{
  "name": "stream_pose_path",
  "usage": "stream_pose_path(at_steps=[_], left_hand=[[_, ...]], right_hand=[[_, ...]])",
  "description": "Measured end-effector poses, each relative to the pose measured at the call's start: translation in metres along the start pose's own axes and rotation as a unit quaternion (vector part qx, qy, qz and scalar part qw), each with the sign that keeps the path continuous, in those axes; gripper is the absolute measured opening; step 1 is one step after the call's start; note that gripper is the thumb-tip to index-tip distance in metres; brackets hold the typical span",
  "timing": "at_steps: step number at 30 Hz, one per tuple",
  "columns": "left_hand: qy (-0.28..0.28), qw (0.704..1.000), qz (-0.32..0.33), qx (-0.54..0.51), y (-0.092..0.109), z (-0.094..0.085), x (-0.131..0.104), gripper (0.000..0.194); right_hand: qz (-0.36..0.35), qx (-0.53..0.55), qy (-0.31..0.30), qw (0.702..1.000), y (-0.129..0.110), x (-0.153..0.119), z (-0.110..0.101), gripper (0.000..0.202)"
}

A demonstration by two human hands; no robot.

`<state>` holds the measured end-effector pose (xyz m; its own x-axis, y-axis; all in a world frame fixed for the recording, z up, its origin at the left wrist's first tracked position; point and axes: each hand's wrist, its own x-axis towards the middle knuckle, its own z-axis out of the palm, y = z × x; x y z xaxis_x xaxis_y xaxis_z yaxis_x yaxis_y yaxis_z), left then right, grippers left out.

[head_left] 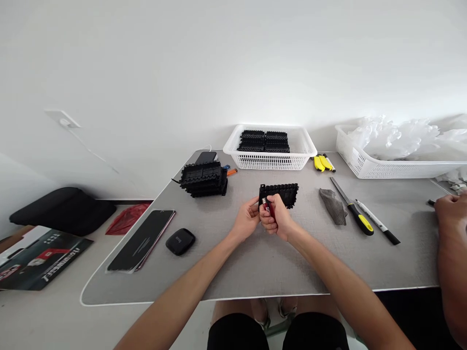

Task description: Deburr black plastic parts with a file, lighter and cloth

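Bare forearms (350, 287) cross the near edge of the grey tabletop (262, 277). Against its far edge, a white basket (270, 163) holds neat rows of toothed black pieces (276, 137); a stack of similar ones (200, 181) sits toward the far left corner. One black part (290, 194), mid-tabletop, is in work; which group is finished, if either, I can't tell. Its left end is pinched by the left hand (245, 219), while the right hand (278, 218) curls round a red lighter (270, 210) before it. Beyond the left edge, slanted lettering on a floor box (44, 260) and tiny print on a black case (180, 241) escape me.
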<state>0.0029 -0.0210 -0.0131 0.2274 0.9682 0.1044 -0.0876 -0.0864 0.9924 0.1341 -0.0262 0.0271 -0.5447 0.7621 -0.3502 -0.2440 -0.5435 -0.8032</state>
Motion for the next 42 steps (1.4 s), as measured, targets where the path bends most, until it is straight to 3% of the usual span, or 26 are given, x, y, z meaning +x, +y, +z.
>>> stream_pose_path(at_steps=[6, 14, 33, 37, 42], left_hand=[[0.007, 1.000, 0.005, 0.004, 0.002, 0.003, -0.001, 0.046], [-0.003, 1.000, 0.000, -0.023, 0.003, 0.002, -0.001, 0.056], [0.021, 0.999, -0.001, -0.049, 0.008, -0.003, -0.002, 0.051], [0.026, 0.998, -0.005, -0.059, 0.008, -0.002, -0.002, 0.052], [0.029, 0.998, 0.000, -0.057, 0.009, 0.000, -0.002, 0.053]], right_hand=[[0.010, 0.006, 0.027, 1.000, -0.001, 0.001, 0.003, 0.036], [-0.001, 0.042, 0.042, 0.998, -0.003, -0.001, -0.004, 0.033], [-0.050, 0.134, 0.154, 0.978, -0.026, -0.017, -0.049, 0.031], [-0.043, 0.107, 0.116, 0.987, -0.027, -0.021, -0.048, 0.038], [-0.023, 0.050, 0.045, 0.997, -0.018, -0.015, -0.031, 0.042]])
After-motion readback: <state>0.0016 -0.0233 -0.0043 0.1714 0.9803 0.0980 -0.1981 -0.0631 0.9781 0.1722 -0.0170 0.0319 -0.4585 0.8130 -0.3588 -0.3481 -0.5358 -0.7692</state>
